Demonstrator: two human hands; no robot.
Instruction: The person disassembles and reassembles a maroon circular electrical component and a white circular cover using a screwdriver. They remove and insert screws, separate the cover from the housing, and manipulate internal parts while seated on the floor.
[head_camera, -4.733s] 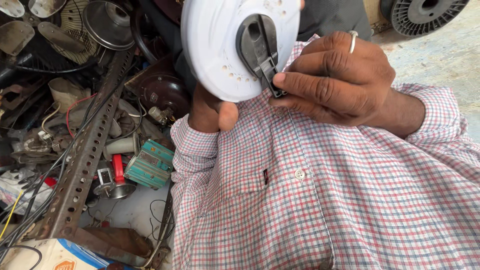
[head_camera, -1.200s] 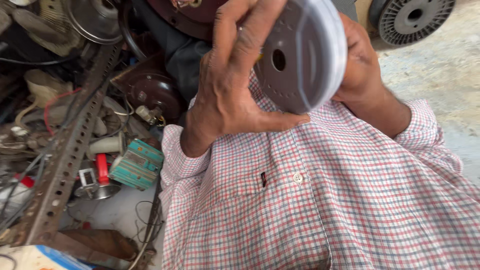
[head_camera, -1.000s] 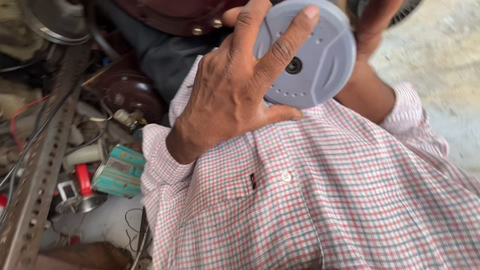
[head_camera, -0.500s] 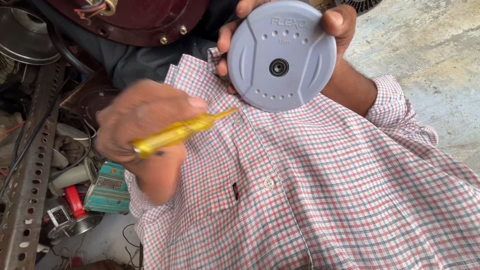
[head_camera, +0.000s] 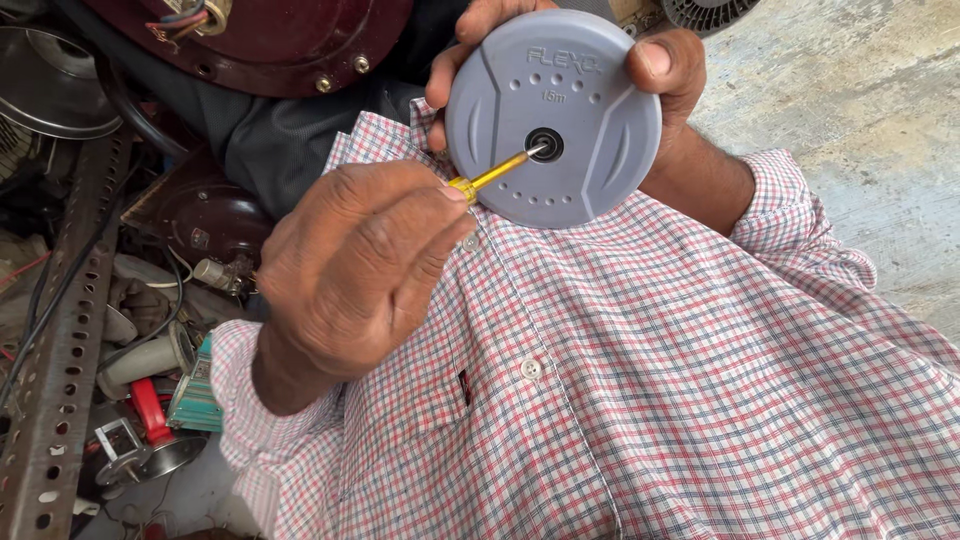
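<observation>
1. Head view, far left: a perforated metal angle bar (head_camera: 55, 380) ran down the frame edge, with dark cables (head_camera: 40, 300) draped over it.
2. Just right of the bar lay loose parts: a red-handled piece (head_camera: 148, 410), a small metal clamp (head_camera: 125, 450), a teal block (head_camera: 195, 385) and a grey cylinder (head_camera: 150, 358).
3. Above them, at top left, sat a shiny metal dish (head_camera: 50, 85); beside it a maroon motor housing (head_camera: 290, 40) filled the top edge, with a second dark maroon housing (head_camera: 200, 215) lower down.
4. The left hand (head_camera: 350, 265) was left of centre, its back to the camera, checked cuff (head_camera: 250, 400) at the wrist. Its fingers were curled together and pinched on a yellow screwdriver (head_camera: 485, 180).
5. The screwdriver slanted up to the right; its metal tip sat in the central hole (head_camera: 545, 145) of a grey disc (head_camera: 555, 120).
6. The disc, round and plastic with small dimples and two curved ribs, was held upright facing the camera, above the checked shirt (head_camera: 650, 380), in the upper middle of the frame.
7. The right hand (head_camera: 670, 80) gripped the disc from behind: the thumb pressed on its right rim, other fingertips showed over the top left edge, so the fingers were clamped across it.
8. At right, bare concrete floor (head_camera: 860, 100) showed, and a black ribbed wheel (head_camera: 705, 12) poked in at the top edge.
</observation>
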